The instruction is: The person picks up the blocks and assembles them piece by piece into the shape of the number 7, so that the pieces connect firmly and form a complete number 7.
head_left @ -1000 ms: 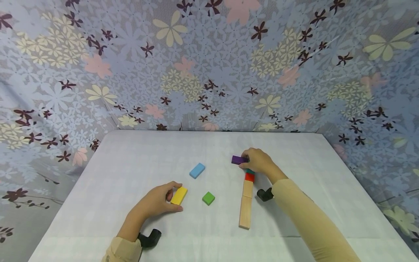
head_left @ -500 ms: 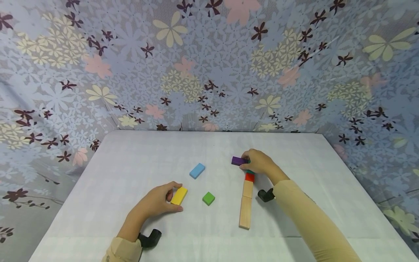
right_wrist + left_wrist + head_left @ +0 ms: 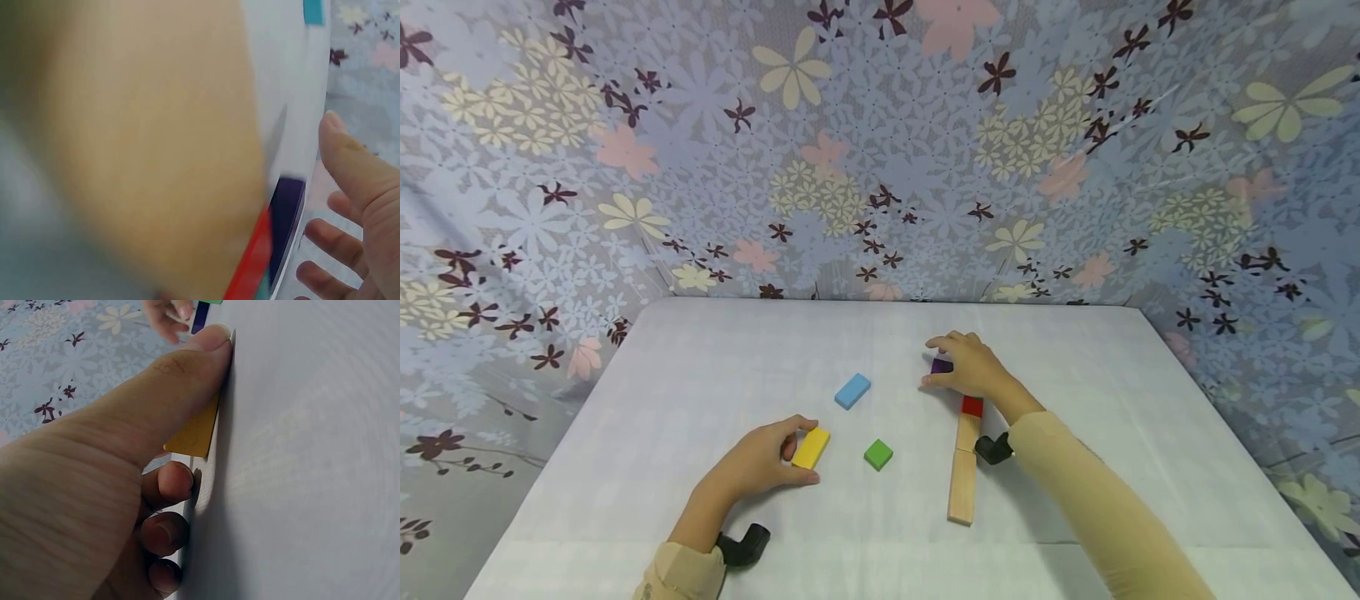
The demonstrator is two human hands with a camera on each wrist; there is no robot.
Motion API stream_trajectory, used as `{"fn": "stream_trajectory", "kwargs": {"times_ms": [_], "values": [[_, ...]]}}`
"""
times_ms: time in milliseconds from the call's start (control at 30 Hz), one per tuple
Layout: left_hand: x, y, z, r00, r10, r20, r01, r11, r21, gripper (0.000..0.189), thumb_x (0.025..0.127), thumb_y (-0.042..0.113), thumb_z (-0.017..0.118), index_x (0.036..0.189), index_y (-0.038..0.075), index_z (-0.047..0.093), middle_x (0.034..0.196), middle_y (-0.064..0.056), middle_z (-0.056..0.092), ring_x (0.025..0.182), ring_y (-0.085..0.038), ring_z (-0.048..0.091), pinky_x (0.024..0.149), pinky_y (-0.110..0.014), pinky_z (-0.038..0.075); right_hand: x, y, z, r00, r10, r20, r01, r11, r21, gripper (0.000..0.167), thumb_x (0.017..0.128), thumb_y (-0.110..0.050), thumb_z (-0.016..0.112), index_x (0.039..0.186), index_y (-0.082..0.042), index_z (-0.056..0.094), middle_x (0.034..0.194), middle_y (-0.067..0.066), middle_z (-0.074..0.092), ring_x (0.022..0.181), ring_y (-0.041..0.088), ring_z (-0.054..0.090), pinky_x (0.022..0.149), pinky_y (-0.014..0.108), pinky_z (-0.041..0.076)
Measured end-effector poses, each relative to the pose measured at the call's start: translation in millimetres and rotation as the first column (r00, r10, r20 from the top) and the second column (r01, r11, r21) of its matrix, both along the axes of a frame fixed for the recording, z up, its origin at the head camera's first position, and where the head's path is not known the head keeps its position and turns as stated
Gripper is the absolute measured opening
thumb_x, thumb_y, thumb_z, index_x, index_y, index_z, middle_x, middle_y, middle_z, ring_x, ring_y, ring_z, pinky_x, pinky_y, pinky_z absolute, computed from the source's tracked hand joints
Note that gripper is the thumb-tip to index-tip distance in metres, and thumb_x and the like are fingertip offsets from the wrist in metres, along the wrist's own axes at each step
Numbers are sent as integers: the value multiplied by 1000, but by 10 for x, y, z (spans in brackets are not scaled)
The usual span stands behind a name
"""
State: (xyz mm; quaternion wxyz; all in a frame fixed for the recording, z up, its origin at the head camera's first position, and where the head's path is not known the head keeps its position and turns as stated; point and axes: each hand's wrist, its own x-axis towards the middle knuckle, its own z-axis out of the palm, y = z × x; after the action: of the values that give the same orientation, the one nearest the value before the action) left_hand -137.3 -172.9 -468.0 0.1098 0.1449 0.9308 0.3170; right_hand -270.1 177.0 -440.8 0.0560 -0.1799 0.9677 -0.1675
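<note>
Yellow block sat pinched in your L hand; your R hand, fingers apart, was o/ purple block, nr red block.

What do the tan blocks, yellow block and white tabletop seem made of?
Tan blocks: probably bare, smooth wood, given their pale natural colour.
Yellow block: smooth painted wood or plastic; its even colour leaves that open.
White tabletop: apparently matte cloth; a faint weave shows in the left wrist view.

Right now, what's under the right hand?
One end of a purple block shows; in the head view, the right hand covers the rest and most of a teal block.
</note>
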Motion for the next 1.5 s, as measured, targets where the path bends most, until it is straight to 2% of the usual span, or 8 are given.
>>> {"fn": "stream_trajectory", "kwargs": {"times_ms": [133, 367, 633, 800, 1033, 1267, 1500], "values": [[0, -2, 6, 1000, -2, -7, 2, 1000, 2, 70, 71, 45, 87, 132, 22, 61, 75, 5, 47, 68, -6, 42, 62, -24, 35, 9, -208, 37, 999, 43, 7, -43, 999, 0, 80, 79, -55, 78, 146, -21, 49, 131, 7, 59, 124, 34, 49, 105, 57, 39], [-12, -1, 9, 1000, -2, -9, 2, 1000, -4, 70, 71, 44, 87, 133, 22, 61, 75, 6, 48, 67, -6, 42, 62, -23, 36, 60, -576, 65, 990, 137, 23, -137, 990, 13, 83, 80, -56, 77, 149, -21, 45, 129, 4, 60, 122, 29, 52, 104, 52, 41], [-15, -2, 6, 1000, 1, -2, -1, 1000, -3, 70, 72, 45, 87, 133, 22, 61, 76, 5, 48, 67, -7, 43, 62, -24, 36, 169, -923, 72, 980, 200, 6, -197, 961, 194, 80, 77, -67, 72, 142, -23, 53, 134, 0, 60, 126, 26, 49, 108, 52, 33], [-8, -7, 1, 1000, -7, -5, 7, 1000, 2, 70, 73, 44, 87, 133, 21, 60, 76, 5, 48, 67, -7, 42, 62, -24, 36, 206, -1088, 38, 972, 235, -10, -226, 945, 236, 73, 77, -69, 70, 133, -22, 61, 126, 0, 63, 118, 24, 53, 104, 50, 37], [-2, -1, 6, 1000, -14, -1, 14, 1000, 5, 69, 73, 44, 87, 132, 21, 61, 76, 5, 48, 67, -6, 42, 62, -24, 36, 250, -1193, 21, 977, 211, -14, -200, 944, 261, 76, 78, -72, 67, 130, -18, 62, 125, 1, 63, 115, 24, 55, 102, 51, 40], [-3, -9, 6, 1000, -21, -5, 21, 1000, 5, 69, 73, 44, 87, 132, 21, 61, 76, 5, 48, 66, -6, 41, 62, -24, 36, 279, -1222, 42, 980, 201, -6, -194, 952, 237, 77, 79, -73, 66, 127, -14, 64, 127, 3, 62, 113, 24, 56, 102, 51, 41], [10, -4, 14, 1000, -9, -6, 9, 1000, -1, 69, 72, 44, 87, 132, 21, 61, 76, 5, 48, 66, -6, 41, 61, -23, 35, 284, -1249, 57, 979, 203, 7, -199, 949, 244, 75, 77, -70, 70, 126, -14, 63, 122, 2, 62, 108, 22, 57, 99, 47, 45]]}}
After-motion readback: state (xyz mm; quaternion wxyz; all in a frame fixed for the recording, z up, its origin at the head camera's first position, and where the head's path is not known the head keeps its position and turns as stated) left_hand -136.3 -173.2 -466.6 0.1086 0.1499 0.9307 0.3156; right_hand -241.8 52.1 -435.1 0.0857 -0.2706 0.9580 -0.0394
